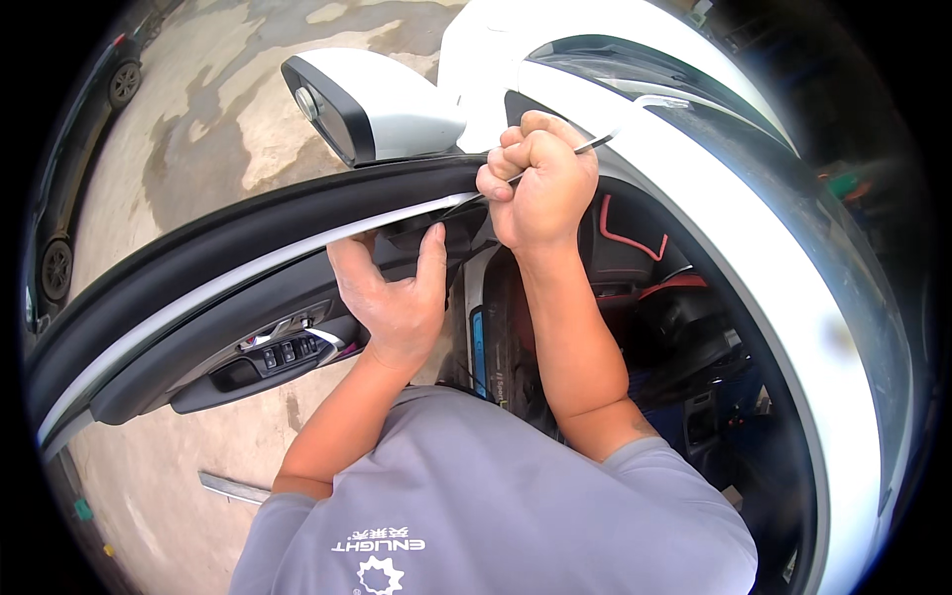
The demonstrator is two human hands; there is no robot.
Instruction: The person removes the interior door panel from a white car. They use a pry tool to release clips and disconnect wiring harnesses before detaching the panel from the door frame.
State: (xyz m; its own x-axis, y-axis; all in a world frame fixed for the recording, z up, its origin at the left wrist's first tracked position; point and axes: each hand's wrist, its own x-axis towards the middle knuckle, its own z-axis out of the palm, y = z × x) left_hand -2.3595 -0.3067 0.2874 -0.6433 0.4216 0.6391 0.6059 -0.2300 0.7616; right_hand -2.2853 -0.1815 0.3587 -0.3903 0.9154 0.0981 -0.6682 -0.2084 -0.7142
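Note:
My right hand [545, 178] is closed in a fist around a thin metal pry tool [592, 145]. One end of the tool sticks out past the fist towards the windshield pillar. The other end runs down to the front upper corner of the open car door [248, 260], by the silver trim strip [297, 247]. Just below that, my left hand [392, 302] has its thumb against a black trim piece [409, 234] at the door's inner edge. Its other fingers are partly hidden at the strip and seem to pinch the piece.
A white side mirror [397, 107] stands out beyond the door. Window switches [288, 351] sit on the armrest. The white car's pillar [734, 233] curves along my right, with the dark cabin inside. A silver strip [233, 487] lies on the ground; a dark car [74, 188] is at far left.

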